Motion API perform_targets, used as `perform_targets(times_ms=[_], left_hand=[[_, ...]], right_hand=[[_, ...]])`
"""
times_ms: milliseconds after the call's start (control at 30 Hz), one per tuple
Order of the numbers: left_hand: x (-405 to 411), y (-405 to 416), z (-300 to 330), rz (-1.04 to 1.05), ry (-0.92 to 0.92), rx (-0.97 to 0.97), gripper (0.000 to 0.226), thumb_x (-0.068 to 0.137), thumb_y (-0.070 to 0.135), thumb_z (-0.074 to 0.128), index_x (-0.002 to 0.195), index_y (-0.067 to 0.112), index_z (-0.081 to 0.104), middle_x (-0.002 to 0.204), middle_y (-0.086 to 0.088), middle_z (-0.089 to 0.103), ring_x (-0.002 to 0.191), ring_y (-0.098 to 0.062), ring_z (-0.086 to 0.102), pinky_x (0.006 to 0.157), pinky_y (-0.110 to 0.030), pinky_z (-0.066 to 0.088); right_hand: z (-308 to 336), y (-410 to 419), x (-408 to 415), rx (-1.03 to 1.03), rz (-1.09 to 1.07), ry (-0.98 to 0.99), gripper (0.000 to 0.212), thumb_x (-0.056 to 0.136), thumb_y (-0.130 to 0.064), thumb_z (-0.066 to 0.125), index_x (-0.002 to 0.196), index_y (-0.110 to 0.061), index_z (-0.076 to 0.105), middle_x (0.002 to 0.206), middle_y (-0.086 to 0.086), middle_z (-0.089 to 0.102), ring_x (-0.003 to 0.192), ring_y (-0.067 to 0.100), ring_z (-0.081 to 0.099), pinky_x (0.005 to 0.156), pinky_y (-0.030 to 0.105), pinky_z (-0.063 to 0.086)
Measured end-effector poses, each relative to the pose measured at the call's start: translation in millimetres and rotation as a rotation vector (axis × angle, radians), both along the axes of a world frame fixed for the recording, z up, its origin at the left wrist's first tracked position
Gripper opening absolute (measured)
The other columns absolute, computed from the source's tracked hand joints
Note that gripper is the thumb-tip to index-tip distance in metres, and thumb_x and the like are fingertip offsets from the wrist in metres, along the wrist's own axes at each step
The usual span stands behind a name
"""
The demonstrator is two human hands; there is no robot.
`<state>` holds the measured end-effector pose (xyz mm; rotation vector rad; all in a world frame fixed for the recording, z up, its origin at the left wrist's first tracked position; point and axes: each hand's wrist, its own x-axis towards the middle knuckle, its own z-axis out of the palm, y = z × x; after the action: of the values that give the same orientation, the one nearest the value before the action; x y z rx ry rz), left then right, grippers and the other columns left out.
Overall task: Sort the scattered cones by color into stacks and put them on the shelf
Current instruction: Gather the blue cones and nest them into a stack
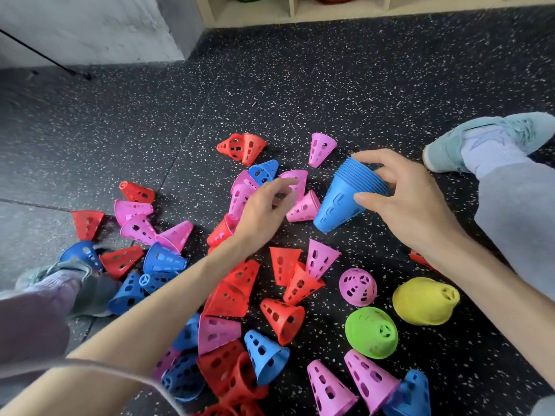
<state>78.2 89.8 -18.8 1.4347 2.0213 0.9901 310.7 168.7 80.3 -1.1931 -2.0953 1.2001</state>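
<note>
My right hand [402,199] grips a stack of several nested blue cones [345,199] by its wide end, tilted with the narrow tip toward the floor. My left hand [264,208] hovers with relaxed fingers over pink cones [303,207], near a lone blue cone [264,171], holding nothing. Red cones [240,145], pink and blue ones lie scattered over the dark speckled floor [330,85]. A green stack [372,331] and a yellow stack [425,300] stand at the lower right. The shelf [300,10] is at the top edge.
My shoe and grey trouser leg [492,145] lie at the right, my other foot [69,283] at the left among cones. A grey wall [90,28] rises at the upper left. Bare floor stretches between the cones and the shelf.
</note>
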Motion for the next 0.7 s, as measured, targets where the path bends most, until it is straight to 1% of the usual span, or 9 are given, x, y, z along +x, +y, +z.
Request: perform_targets(times_ms=[67, 133, 167, 233, 367, 467, 500, 600, 700], left_hand=[[-21.4, 15.5, -12.8, 0.067, 0.066, -0.113, 0.037, 0.103, 0.026, 0.059, 0.140, 0.026, 0.057, 0.127, -0.006, 0.060, 0.091, -0.013, 0.058, 0.092, -0.035, 0.050], [-36.2, 32.0, -25.3, 0.097, 0.059, -0.220, 0.044, 0.102, 0.027, 0.061, 0.145, 0.030, 0.052, 0.131, -0.010, 0.051, 0.108, -0.025, 0.057, 0.099, -0.035, 0.046], [-40.9, 40.0, -30.8, 0.096, 0.046, -0.256, 0.048, 0.101, 0.028, 0.062, 0.147, 0.030, 0.050, 0.132, -0.011, 0.048, 0.114, -0.033, 0.057, 0.102, -0.041, 0.048], [-47.8, 54.2, -39.7, 0.086, 0.015, -0.306, 0.054, 0.099, 0.030, 0.064, 0.150, 0.030, 0.046, 0.141, -0.013, 0.042, 0.116, -0.039, 0.060, 0.098, -0.052, 0.054], [-53.3, 72.4, -47.9, 0.162, -0.028, -0.409, 0.063, 0.101, 0.029, 0.061, 0.158, 0.020, 0.035, 0.151, -0.008, 0.034, 0.100, -0.032, 0.071, 0.072, -0.035, 0.061], [-53.4, 74.5, -51.9, 0.214, 0.005, -0.386, 0.063, 0.100, 0.029, 0.061, 0.156, 0.014, 0.037, 0.153, -0.011, 0.044, 0.118, -0.034, 0.064, 0.097, -0.046, 0.055], [-52.2, 73.8, -50.6, 0.244, 0.017, -0.360, 0.059, 0.100, 0.028, 0.061, 0.154, 0.014, 0.041, 0.149, -0.011, 0.050, 0.116, -0.031, 0.064, 0.098, -0.043, 0.053], [-49.0, 63.7, -36.8, 0.337, 0.138, -0.258, 0.041, 0.100, 0.023, 0.060, 0.141, 0.018, 0.059, 0.131, -0.006, 0.065, 0.094, -0.018, 0.060, 0.081, -0.028, 0.045], [-52.1, 43.2, -19.5, 0.373, 0.181, -0.130, 0.027, 0.099, 0.018, 0.061, 0.122, 0.028, 0.072, 0.120, 0.004, 0.073, 0.082, -0.016, 0.067, 0.084, -0.030, 0.054]], right_hand=[[-5.3, -1.0, -0.1, -0.026, -0.001, 0.001, 0.053, 0.089, -0.004, 0.070, 0.128, -0.038, 0.062, 0.109, -0.015, 0.066, 0.110, 0.004, 0.060, 0.083, 0.012, 0.039], [-10.9, -2.9, 0.1, -0.043, 0.014, -0.004, 0.053, 0.088, -0.004, 0.071, 0.127, -0.039, 0.062, 0.114, -0.010, 0.069, 0.111, 0.009, 0.062, 0.086, 0.024, 0.040], [-14.2, -3.4, 0.6, -0.047, 0.023, -0.008, 0.053, 0.088, -0.004, 0.071, 0.126, -0.040, 0.061, 0.113, -0.010, 0.070, 0.109, 0.010, 0.063, 0.087, 0.025, 0.040], [-18.6, -3.7, 2.1, -0.055, 0.036, -0.018, 0.053, 0.088, -0.005, 0.071, 0.125, -0.041, 0.061, 0.113, -0.013, 0.071, 0.106, 0.007, 0.063, 0.083, 0.016, 0.040], [-19.4, -3.0, 3.1, -0.070, 0.046, -0.033, 0.054, 0.088, -0.006, 0.071, 0.127, -0.042, 0.061, 0.113, -0.015, 0.071, 0.109, 0.004, 0.062, 0.081, 0.001, 0.034], [-15.9, -3.0, 1.6, -0.083, 0.054, -0.025, 0.055, 0.088, -0.006, 0.071, 0.127, -0.043, 0.061, 0.115, -0.017, 0.070, 0.114, 0.002, 0.062, 0.082, -0.001, 0.034], [-15.4, -2.6, 1.3, -0.082, 0.051, -0.028, 0.054, 0.089, -0.006, 0.071, 0.127, -0.042, 0.061, 0.114, -0.017, 0.069, 0.114, 0.002, 0.062, 0.082, -0.001, 0.034], [-14.2, -1.6, 0.1, -0.077, 0.026, -0.023, 0.053, 0.088, -0.004, 0.070, 0.127, -0.040, 0.062, 0.108, -0.022, 0.068, 0.108, -0.002, 0.061, 0.076, -0.004, 0.033], [-10.4, -3.6, -3.1, -0.058, 0.006, -0.001, 0.054, 0.087, -0.001, 0.070, 0.126, -0.038, 0.063, 0.105, -0.026, 0.065, 0.107, -0.001, 0.061, 0.076, -0.004, 0.034]])
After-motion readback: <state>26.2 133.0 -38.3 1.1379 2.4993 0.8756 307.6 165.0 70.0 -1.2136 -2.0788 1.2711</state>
